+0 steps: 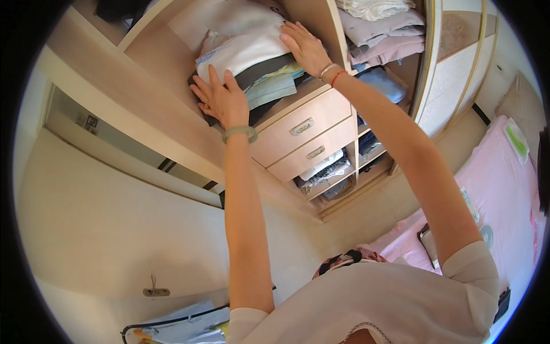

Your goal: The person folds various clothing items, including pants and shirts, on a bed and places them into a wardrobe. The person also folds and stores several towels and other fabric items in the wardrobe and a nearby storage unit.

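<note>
Both my arms reach up into an open wardrobe compartment that holds a stack of folded clothes. On top of the stack lies a white folded garment (249, 53), with dark, yellow-green and pale green cloth (272, 90) layered beneath it. My left hand (220, 98) rests against the near left side of the stack, fingers spread, a green bangle on its wrist. At the right end of the white garment lies my right hand (306, 49), its fingers stretched out flat. A bracelet and a red string circle that wrist. Neither hand grips anything.
Below the compartment are two wooden drawers (302, 127) with metal handles and lower shelves with clothes. Folded garments (384, 34) fill the shelf to the right, beside a sliding door (458, 69). A pink-covered bed (487, 166) stands at right, a white door (126, 229) at left.
</note>
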A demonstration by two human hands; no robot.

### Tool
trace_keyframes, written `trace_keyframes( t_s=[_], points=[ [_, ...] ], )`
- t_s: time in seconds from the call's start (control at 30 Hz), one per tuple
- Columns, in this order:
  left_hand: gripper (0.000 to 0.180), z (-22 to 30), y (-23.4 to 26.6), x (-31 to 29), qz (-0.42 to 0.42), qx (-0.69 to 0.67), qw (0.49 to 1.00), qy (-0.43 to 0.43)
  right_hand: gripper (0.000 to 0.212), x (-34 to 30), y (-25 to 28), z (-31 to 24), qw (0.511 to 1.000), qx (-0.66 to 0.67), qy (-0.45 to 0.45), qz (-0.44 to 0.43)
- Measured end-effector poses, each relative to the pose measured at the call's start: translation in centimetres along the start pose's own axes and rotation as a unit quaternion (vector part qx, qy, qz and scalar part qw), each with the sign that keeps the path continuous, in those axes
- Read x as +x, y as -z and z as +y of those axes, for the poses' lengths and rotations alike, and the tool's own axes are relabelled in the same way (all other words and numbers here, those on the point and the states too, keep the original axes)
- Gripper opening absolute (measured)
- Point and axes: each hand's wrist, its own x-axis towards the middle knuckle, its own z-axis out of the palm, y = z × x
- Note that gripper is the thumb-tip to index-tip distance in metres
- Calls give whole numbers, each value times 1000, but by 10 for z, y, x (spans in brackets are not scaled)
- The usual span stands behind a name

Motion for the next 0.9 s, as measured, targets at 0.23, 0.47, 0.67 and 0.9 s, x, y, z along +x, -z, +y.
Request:
trace_keyframes(
  t_s=[0.23, 0.47, 0.67, 0.9],
  points=[
    [58, 51, 30, -106, -87, -555, 825, 63, 79, -71, 59, -56, 858, 423, -289, 39],
    [63, 48, 46, -176, -216, -771, 550, 237, 73, -177, 102, -107, 733, 584, -339, 78],
    [64, 52, 48, -249, -294, -792, 431, 317, 70, -272, 145, -141, 709, 567, -379, 180],
    [61, 71, 72, -353, -416, -753, 309, 405, 66, -380, 203, -192, 661, 544, -387, 342]
  ],
)
